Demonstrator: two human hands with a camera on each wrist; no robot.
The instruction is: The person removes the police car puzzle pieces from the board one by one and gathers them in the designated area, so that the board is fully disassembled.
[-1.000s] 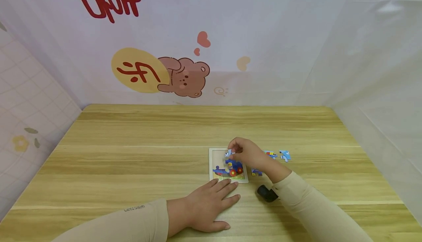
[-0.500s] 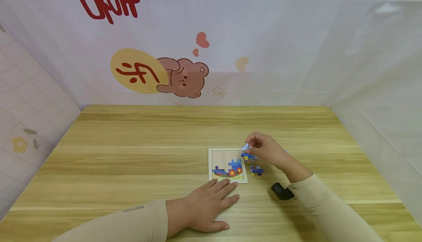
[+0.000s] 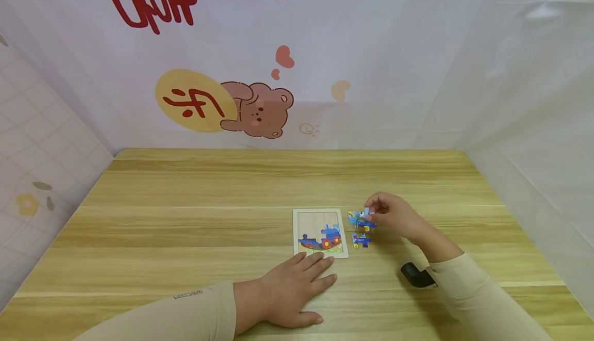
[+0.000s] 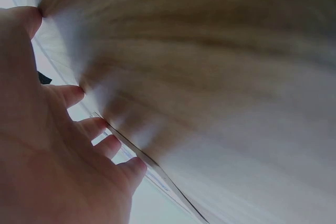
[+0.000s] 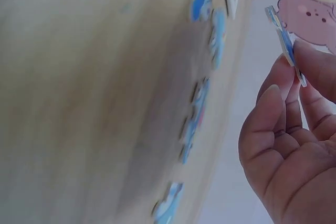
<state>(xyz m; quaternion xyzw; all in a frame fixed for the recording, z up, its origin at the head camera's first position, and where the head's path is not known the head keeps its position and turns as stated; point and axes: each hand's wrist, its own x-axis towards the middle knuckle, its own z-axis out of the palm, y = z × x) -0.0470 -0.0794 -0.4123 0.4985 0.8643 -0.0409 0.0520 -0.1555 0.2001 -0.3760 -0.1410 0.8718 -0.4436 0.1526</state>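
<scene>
My right hand (image 3: 394, 218) pinches a blue jigsaw piece (image 5: 286, 44) between thumb and forefinger. In the right wrist view the piece stands on edge, raised off the tabletop. Below and beside it lie several loose jigsaw pieces (image 3: 361, 240), some partly covered by the hand. Left of them is the pale puzzle tray (image 3: 344, 231), its lower part filled with a blue vehicle on red wheels and its upper part bare. My left hand (image 3: 297, 290) lies palm down with fingers spread, fingertips at the tray's near edge. The left wrist view shows those fingertips touching the tray's side (image 4: 168, 182).
All of this is on a wood-grain table (image 3: 195, 227). White printed cloth (image 3: 394, 62) hangs behind it and along both sides. A black device (image 3: 416, 275) sits by the right sleeve cuff.
My right hand has moved right, away from above the tray to over the loose pieces, with a jigsaw piece pinched throughout. The left hand and tray stay in place.
</scene>
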